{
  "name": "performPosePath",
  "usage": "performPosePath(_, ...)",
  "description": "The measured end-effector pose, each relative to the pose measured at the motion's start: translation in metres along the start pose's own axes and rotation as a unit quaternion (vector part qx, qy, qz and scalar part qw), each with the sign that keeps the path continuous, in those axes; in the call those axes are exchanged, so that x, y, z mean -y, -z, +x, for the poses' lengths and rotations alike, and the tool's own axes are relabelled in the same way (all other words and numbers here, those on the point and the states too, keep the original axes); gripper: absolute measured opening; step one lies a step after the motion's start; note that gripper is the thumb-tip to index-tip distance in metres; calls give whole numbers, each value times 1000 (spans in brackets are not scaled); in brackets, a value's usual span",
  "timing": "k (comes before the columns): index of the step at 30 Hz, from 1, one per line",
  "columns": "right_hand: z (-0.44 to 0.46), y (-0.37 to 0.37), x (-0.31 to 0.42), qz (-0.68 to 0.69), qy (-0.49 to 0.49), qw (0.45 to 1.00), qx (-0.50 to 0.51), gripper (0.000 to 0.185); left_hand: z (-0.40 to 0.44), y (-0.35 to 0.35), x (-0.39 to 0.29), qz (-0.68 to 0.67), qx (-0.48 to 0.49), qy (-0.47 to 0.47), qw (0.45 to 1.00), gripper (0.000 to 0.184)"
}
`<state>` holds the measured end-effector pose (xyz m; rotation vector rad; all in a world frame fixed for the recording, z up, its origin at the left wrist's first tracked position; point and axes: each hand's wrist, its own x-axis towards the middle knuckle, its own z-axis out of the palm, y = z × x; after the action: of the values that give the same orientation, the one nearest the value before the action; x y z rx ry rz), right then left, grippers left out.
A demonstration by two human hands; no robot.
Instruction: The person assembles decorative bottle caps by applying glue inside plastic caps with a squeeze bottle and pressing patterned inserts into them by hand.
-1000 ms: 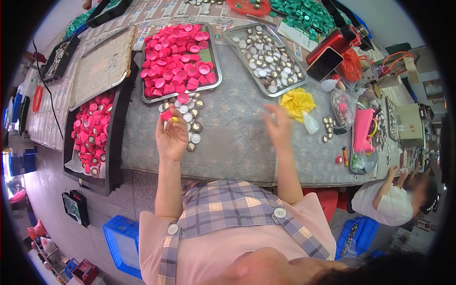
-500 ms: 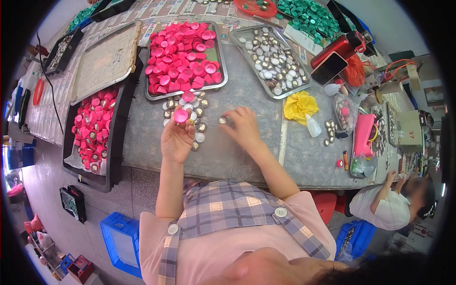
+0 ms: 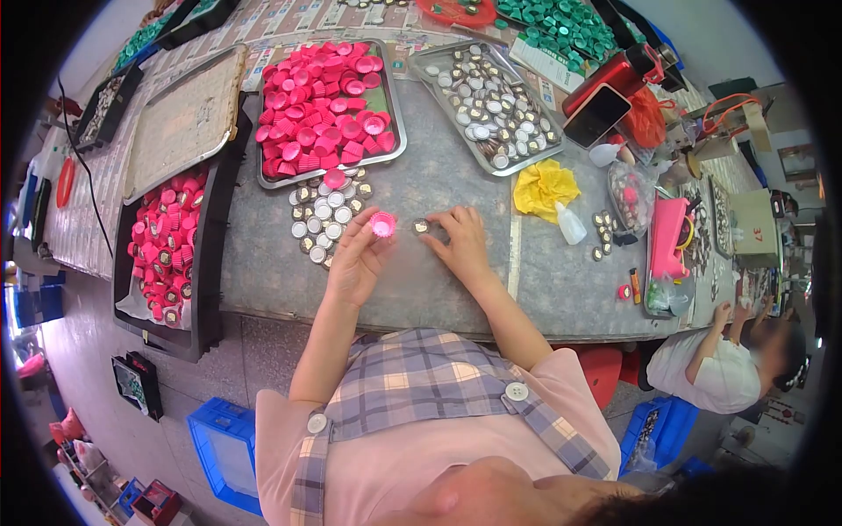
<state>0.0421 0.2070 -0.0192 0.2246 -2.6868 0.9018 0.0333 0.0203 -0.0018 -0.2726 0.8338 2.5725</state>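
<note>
the left hand (image 3: 358, 263), fingers partly curled, pinches a pink fluted cap (image 3: 382, 224) at its fingertips, open side up. just to its right, the right hand (image 3: 462, 247), half open, has thumb and forefinger at the edge of a small round disc (image 3: 421, 225). beyond the left hand lie loose discs (image 3: 323, 212), then a metal tray of pink caps (image 3: 404, 140). beyond the right hand sits a crumpled yellow cloth (image 3: 545, 188), then a disc-filled tray (image 3: 428, 67).

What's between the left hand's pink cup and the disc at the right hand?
The head view shows bare tabletop between the pink cup in the left hand and the disc at the right hand.
</note>
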Motion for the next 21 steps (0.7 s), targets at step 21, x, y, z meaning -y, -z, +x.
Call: performPosePath(21,13,41,61,55,73,995,-49,28,-10,-25,8,122,23,-50,991,26)
